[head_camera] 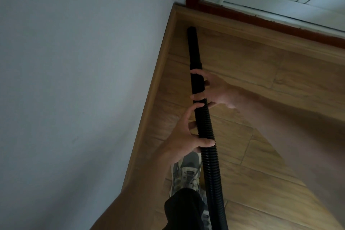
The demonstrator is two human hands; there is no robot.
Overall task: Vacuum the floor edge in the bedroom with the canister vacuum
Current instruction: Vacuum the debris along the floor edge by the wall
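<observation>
Grey wall [74, 80] meets wood-look floor [280, 117] along a wooden skirting board [158, 84]; open floor lies to my right. My black vacuum hose [205, 127] points into the corner, my right hand [216, 91] grasping its rigid tube [193, 48], my left hand [186, 134] gripping the ribbing. Below: my grey sneaker [186, 172].

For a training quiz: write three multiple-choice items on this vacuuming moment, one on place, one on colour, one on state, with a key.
1. Where does the tip of the nozzle point?
A. into the floor corner by the door threshold
B. at the shoe
C. up the wall

2. What colour is the hose?
A. white
B. black
C. red

3. How is the vacuum tube held?
A. by one hand
B. by no hand
C. by both hands

Key: 1 A, the tip sits near where baseboard meets threshold. 2 B, the ribbed hose is black. 3 C, the right hand grips the rigid part and the left hand the hose.
</observation>
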